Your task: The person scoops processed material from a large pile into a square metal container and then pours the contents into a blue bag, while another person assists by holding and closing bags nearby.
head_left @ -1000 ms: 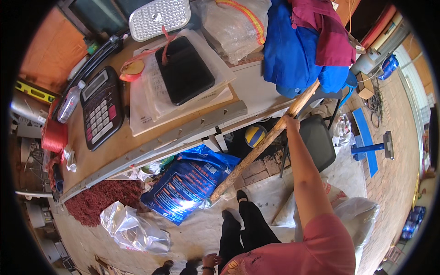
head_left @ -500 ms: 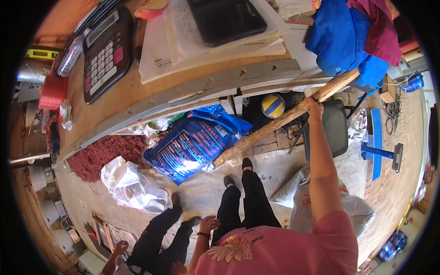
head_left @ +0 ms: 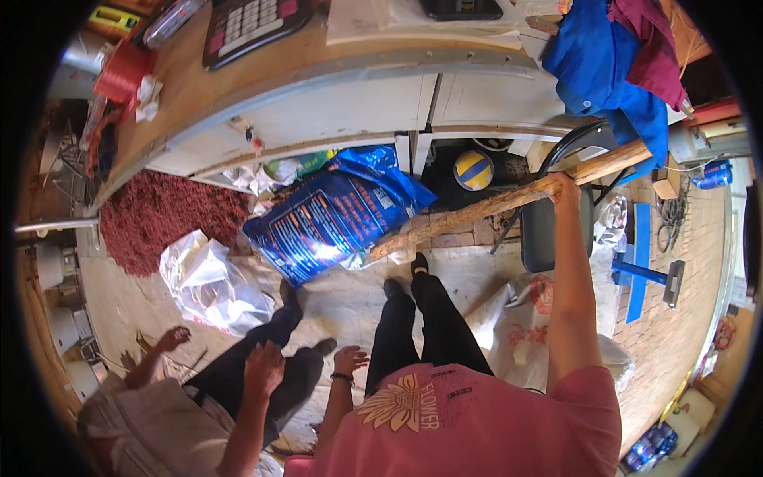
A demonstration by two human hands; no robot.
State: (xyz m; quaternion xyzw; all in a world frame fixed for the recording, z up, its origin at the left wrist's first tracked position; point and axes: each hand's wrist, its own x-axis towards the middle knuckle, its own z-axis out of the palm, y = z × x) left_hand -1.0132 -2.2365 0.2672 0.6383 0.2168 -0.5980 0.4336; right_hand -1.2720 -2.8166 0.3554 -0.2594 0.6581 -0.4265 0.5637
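My right hand (head_left: 566,191) is closed around the upper part of a long wooden pole (head_left: 477,211). The pole slants from a folding chair on the right down to the floor, its lower end beside a large blue printed bag (head_left: 326,219). Low by my side, my left hand (head_left: 351,362) is empty, fingers apart, with a dark bracelet on the wrist. A blue cloth (head_left: 600,60) hangs over the pole's upper end. Under the cabinet, a yellow and blue ball (head_left: 474,170) lies behind the pole.
At my left a co-worker (head_left: 175,421) stands with both hands raised. Ahead are a desk with a calculator (head_left: 246,24), a heap of reddish shreds (head_left: 171,219) and a silvery plastic bag (head_left: 211,282). The folding chair (head_left: 536,234) and a blue-handled tool (head_left: 644,270) are at right.
The view has shifted, showing more of the cabinet front. The co-worker has come further into view, hands raised. My right hand keeps its grip on the pole; my left fingers have spread.
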